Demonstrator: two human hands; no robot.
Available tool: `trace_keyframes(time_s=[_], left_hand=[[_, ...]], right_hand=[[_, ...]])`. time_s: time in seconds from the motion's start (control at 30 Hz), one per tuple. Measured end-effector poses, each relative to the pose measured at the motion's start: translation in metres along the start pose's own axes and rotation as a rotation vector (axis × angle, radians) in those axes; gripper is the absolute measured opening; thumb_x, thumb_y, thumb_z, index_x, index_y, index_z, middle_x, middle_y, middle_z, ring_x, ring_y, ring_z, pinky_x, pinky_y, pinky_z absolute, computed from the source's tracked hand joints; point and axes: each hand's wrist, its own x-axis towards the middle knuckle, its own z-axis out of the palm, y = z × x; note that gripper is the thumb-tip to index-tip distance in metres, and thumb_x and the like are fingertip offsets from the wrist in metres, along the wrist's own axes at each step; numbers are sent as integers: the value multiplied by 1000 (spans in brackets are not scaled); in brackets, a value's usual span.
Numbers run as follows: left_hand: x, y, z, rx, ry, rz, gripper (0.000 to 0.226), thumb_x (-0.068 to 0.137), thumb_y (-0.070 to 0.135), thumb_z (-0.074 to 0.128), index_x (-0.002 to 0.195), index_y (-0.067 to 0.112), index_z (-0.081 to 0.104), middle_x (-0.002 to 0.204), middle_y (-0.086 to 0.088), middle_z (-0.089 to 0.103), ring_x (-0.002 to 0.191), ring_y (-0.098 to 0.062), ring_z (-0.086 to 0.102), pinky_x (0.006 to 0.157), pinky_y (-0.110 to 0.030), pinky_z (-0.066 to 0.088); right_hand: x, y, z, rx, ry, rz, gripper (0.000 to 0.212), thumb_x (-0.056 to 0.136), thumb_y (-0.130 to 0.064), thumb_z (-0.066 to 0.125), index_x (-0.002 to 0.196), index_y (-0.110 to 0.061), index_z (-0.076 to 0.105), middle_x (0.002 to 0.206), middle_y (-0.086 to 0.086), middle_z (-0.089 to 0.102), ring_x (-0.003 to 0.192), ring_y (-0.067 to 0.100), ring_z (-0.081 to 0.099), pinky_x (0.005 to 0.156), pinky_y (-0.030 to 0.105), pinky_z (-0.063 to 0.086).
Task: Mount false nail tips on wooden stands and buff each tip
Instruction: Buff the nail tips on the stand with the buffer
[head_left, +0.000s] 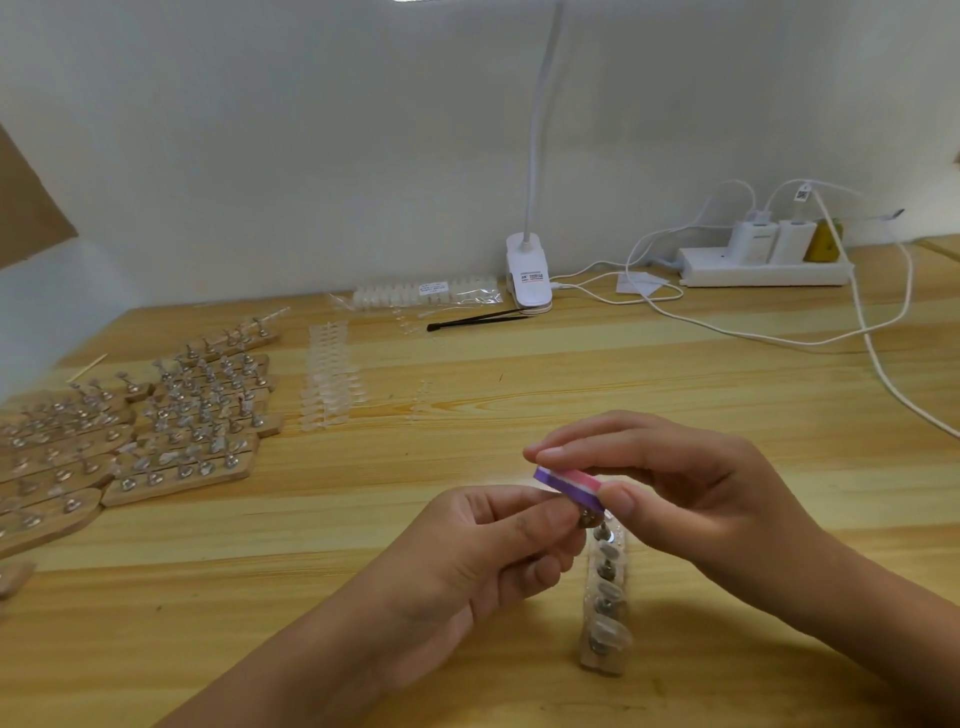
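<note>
Both forearms come in from the bottom edge and meet over a wooden stand that lies on the tabletop, running lengthwise away from the person. Its row of mounted nail tips faces up. The left hand has its fingers curled, with thumb and forefinger pinching the farthest peg, most likely to steady it against the rubbing. The right hand grips a small purple, white and pink buffer block between its thumb and fingertips and holds it flat, just above that peg. Whether the block touches the tip cannot be told, as the fingers hide it. Judging by this, buffing is under way at the stand's far end, with the nearer tips within easy reach. To the left, well apart, many filled stands lie packed side by side. Just beside them are strips of loose clear tips. Farther back, near the wall, are a bag of tips, black tweezers, a white clip lamp and a power strip with chargers plugged in.
</note>
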Motion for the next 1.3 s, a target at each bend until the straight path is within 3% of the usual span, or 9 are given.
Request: trace_keyframes(time_s=[0.17, 0.27, 0.43, 0.67, 0.8, 0.97, 1.07, 1.17, 1.3], left_hand=[[0, 2, -2, -63, 26, -7, 52, 55, 35, 94, 94, 6, 77, 76, -2, 67, 66, -5, 60, 60, -13, 52], [1, 1, 5, -16, -18, 11, 43, 59, 38, 91, 91, 11, 78, 76, 1, 68, 66, -4, 60, 62, -12, 51], [0, 4, 2, -68, 31, 20, 50, 53, 37, 94, 90, 8, 77, 76, -2, 67, 65, -5, 60, 60, -13, 52], [0, 2, 3, -12, 3, 24, 42, 60, 38, 91, 90, 11, 78, 76, 1, 67, 66, -4, 61, 61, -12, 51], [3, -1, 0, -49, 15, 31, 43, 58, 38, 92, 87, 9, 77, 75, -1, 67, 63, -4, 60, 60, -12, 52], [6, 1, 2, -195, 119, 24, 38, 58, 28, 91, 83, 3, 77, 73, -6, 64, 60, -6, 59, 57, -14, 54], [7, 4, 3, -266, 215, 49, 24, 61, 24, 79, 75, 4, 77, 71, -5, 62, 58, -6, 56, 56, -13, 54], [8, 4, 7, -257, 237, 54, 22, 60, 22, 79, 72, 4, 76, 68, -5, 61, 55, -6, 54, 52, -12, 52], [6, 5, 9, -238, 226, 45, 25, 61, 21, 78, 78, 3, 77, 70, -5, 60, 57, -6, 53, 52, -11, 51]], right_hand=[[-4, 1, -1, 100, -18, -4, 26, 89, -13, 60, 113, -9, 69, 119, 1, 70, 118, 21, 63, 95, 28, 51], [-2, 0, 2, 175, -14, 29, 26, 89, -12, 58, 112, -5, 70, 120, 4, 70, 116, 21, 64, 92, 27, 53], [-6, 0, -1, 163, 7, 62, 26, 90, -19, 59, 113, -18, 71, 121, -2, 70, 116, 18, 64, 83, 48, 55], [-2, -1, 3, 192, -3, 49, 28, 89, -14, 60, 114, -8, 71, 118, 2, 71, 115, 19, 64, 90, 25, 54], [-2, 2, 2, 174, 30, 17, 27, 89, -14, 61, 114, -8, 70, 119, 2, 70, 117, 21, 63, 94, 26, 52], [1, 7, 4, 36, 166, 11, 26, 84, -22, 69, 110, -18, 72, 115, -4, 70, 113, 18, 64, 94, 28, 52], [0, 7, 1, -186, 222, -147, 25, 84, -25, 71, 109, -20, 69, 117, -7, 65, 115, 22, 62, 96, 33, 50], [1, 10, 6, -341, 165, -291, 24, 85, -24, 72, 108, -19, 66, 119, -5, 61, 115, 19, 61, 96, 27, 46], [5, 13, 1, -299, 263, -185, 27, 84, -26, 68, 109, -15, 65, 117, -4, 61, 114, 20, 61, 96, 35, 50]])
